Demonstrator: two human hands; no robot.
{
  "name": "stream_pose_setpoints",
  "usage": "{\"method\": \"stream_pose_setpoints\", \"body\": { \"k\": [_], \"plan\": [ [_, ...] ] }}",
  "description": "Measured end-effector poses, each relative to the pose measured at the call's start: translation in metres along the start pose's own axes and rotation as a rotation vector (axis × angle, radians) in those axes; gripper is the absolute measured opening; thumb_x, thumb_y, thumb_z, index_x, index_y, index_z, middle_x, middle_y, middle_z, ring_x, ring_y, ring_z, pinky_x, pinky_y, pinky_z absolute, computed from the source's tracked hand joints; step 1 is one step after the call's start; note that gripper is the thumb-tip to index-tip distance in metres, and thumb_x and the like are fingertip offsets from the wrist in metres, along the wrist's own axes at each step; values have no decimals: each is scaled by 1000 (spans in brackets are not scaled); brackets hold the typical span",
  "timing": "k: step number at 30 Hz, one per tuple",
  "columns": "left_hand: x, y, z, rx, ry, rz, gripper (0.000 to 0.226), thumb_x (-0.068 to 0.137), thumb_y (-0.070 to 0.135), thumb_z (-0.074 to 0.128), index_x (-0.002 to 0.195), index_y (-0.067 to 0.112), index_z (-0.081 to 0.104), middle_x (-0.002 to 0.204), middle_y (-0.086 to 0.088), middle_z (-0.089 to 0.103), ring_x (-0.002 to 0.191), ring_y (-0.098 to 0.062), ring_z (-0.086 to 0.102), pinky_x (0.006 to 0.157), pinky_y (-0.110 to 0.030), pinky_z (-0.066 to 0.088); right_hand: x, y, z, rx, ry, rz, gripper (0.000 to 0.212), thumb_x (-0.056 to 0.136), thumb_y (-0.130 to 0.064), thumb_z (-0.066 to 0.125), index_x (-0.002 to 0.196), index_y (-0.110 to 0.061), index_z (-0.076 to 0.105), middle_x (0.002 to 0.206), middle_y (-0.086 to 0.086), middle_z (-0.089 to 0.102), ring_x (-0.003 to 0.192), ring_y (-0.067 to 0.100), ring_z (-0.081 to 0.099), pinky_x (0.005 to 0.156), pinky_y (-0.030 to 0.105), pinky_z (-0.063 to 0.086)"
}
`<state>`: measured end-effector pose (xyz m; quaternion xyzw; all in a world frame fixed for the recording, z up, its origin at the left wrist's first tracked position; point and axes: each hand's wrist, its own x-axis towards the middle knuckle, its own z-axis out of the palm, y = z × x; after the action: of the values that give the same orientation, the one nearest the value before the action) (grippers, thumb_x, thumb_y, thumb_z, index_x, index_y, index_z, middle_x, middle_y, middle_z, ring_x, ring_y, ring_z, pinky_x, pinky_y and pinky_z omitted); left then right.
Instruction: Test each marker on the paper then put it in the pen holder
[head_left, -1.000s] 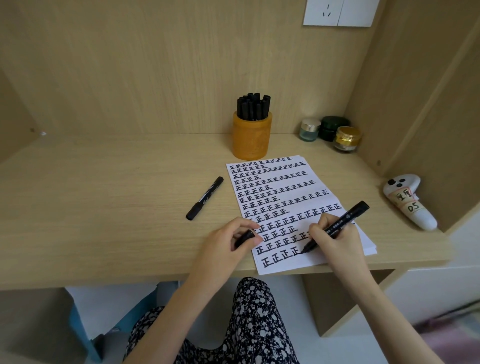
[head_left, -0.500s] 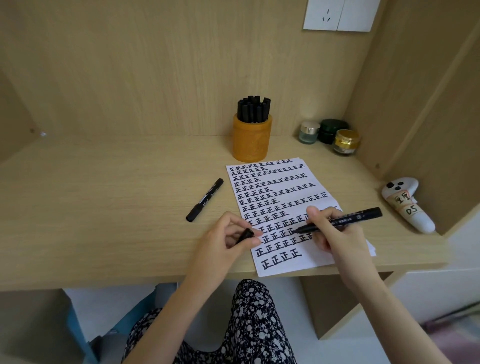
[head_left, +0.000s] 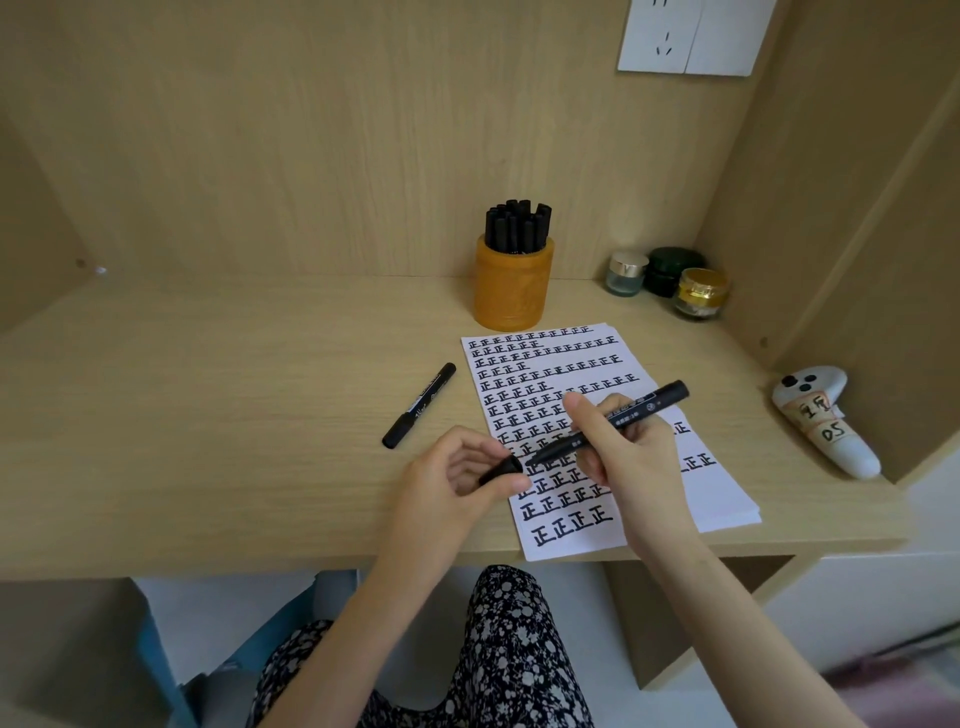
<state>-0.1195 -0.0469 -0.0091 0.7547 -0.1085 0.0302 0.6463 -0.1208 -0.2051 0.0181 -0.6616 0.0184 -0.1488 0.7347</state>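
Observation:
My right hand (head_left: 628, 452) grips an uncapped black marker (head_left: 644, 408), lifted off the white paper (head_left: 722, 493), its tip pointing left toward the cap. My left hand (head_left: 452, 483) pinches the black marker cap (head_left: 500, 470) just left of that tip, at the paper's left edge. The paper is filled with rows of black characters. An orange pen holder (head_left: 513, 288) with several black markers stands behind the paper. Another capped black marker (head_left: 420, 405) lies on the desk left of the paper.
Three small jars (head_left: 670, 280) sit at the back right corner. A white controller (head_left: 823, 418) with a taped label lies at the right wall. The wooden desk (head_left: 208, 415) is enclosed by wooden walls; a wall socket (head_left: 685, 36) is above.
My right hand lifted the marker off the paper and turned it level, bringing its tip left to the cap. My left hand kept hold of the cap and rose slightly.

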Motion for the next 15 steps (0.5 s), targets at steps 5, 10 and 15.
{"method": "stream_pose_setpoints", "body": {
  "k": [5,10,15],
  "plan": [
    [-1,3,3,-16,-8,-5,27,64,15,81,82,17,62,81,11,70,77,-1,65,73,-13,50,-1,5,6,-34,-28,-25,39,89,-16,65,57,-14,43,39,-4,35,37,12,29,40,21,25],
    [-4,8,6,-14,-10,34,22,67,13,79,79,15,61,78,18,69,74,4,64,71,-9,48,-3,12,13,-133,-12,-52,39,87,-19,68,56,-13,45,43,-1,34,41,13,28,43,22,25],
    [-5,11,7,-7,58,63,18,66,15,80,74,13,64,78,16,69,73,3,64,69,-8,47,-1,17,20,-75,26,-37,38,88,-7,63,56,-16,44,46,-1,34,42,11,29,44,21,27]
  ]
}}
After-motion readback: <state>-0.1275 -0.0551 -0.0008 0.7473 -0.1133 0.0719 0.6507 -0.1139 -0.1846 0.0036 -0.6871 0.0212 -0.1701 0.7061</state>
